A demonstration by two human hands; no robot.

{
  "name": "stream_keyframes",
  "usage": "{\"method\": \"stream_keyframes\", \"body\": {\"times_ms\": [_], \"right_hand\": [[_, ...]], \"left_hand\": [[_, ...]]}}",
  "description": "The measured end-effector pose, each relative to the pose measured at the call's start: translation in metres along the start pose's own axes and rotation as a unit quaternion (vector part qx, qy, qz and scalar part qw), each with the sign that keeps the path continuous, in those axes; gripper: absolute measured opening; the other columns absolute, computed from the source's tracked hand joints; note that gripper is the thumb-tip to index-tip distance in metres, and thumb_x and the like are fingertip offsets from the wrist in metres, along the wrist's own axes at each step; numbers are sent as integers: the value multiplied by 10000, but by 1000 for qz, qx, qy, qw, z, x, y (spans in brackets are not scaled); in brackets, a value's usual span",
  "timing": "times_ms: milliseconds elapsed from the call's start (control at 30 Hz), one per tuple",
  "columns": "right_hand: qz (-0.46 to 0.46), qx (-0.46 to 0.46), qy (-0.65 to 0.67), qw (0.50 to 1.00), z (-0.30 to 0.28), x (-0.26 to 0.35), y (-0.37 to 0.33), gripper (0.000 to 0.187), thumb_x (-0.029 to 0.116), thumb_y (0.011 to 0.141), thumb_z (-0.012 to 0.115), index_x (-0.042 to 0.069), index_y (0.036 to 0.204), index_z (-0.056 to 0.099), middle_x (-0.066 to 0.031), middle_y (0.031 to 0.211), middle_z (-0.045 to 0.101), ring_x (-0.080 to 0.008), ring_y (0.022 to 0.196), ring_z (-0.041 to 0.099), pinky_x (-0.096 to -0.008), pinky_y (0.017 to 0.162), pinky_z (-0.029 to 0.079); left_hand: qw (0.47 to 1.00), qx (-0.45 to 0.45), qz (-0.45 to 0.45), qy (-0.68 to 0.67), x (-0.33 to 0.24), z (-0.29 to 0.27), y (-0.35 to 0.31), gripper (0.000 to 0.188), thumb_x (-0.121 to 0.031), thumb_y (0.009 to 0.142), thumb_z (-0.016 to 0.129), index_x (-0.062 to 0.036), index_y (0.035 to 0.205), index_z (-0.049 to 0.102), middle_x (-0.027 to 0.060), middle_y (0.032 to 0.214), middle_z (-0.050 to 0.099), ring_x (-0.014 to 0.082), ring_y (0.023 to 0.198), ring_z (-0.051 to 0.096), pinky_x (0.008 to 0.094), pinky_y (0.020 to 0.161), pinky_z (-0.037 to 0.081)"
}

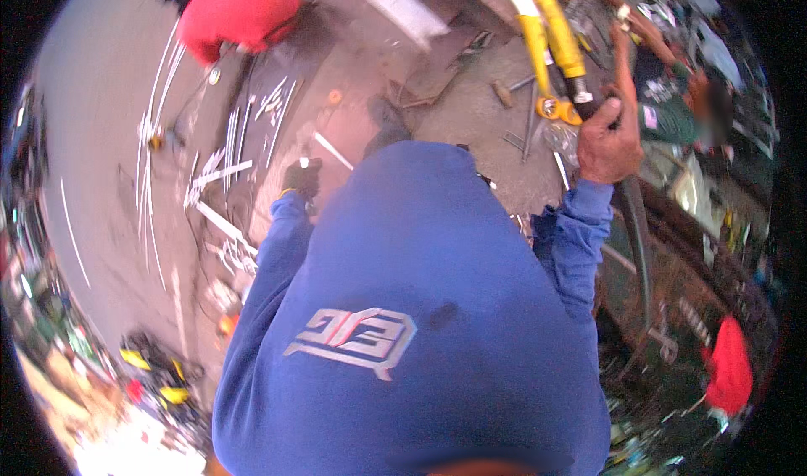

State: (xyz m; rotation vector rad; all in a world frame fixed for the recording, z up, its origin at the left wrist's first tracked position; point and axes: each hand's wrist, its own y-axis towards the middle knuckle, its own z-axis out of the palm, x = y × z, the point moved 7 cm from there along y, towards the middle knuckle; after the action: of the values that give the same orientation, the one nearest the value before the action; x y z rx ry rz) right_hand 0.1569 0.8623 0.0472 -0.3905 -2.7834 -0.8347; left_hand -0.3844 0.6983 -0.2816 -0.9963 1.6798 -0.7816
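Observation:
My right hand (612, 144) is raised at the right, its fingers wrapped round the black end of a yellow tubular tool (558, 35). Two yellow bars of that tool run up to the top edge, and a yellow joint with round fittings (551, 108) sits just left of my fingers. Below my fist hangs a curved black hose (637, 241); my hand hides whether it joins the tool. My left hand (303, 178) is low beside my body, dark and apparently gloved, over the floor. A small pale spot shows on it, and its fingers are too blurred to read.
Close beyond my right hand a co-worker in a dark green sleeve (664, 121) reaches up an arm. Someone in red (239, 14) bends down at the far left. Long thin metal strips (147, 173) litter the left floor. A hammer-like tool (503, 94) and bars lie ahead.

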Motion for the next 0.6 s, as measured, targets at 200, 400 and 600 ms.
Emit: {"method": "stream_keyframes", "body": {"times_ms": [200,400,600], "right_hand": [[-166,-17,27,986,-8,15,-8,269,261,864,616,81,1035,719,-140,1033,718,-330,865,703,-432,736,559],[-182,-6,28,983,-5,5,-13,380,354,828,663,106,1112,708,-138,1054,708,-352,926,684,-447,806,545],[-301,-67,101,946,-16,14,-21,325,306,809,693,60,1021,712,-158,1061,680,-347,956,647,-452,835,535]], "left_hand": [[983,-43,-119,137,184,85,-111,430,-379,833,698,3,1031,683,137,834,712,275,720,668,406,636,510],[968,-151,-180,90,371,155,-210,460,-378,821,687,24,1044,673,194,870,709,323,786,687,440,680,522],[929,-265,-249,73,419,134,-223,463,-324,886,572,21,1190,635,240,1028,693,358,1021,675,452,848,518]]}}
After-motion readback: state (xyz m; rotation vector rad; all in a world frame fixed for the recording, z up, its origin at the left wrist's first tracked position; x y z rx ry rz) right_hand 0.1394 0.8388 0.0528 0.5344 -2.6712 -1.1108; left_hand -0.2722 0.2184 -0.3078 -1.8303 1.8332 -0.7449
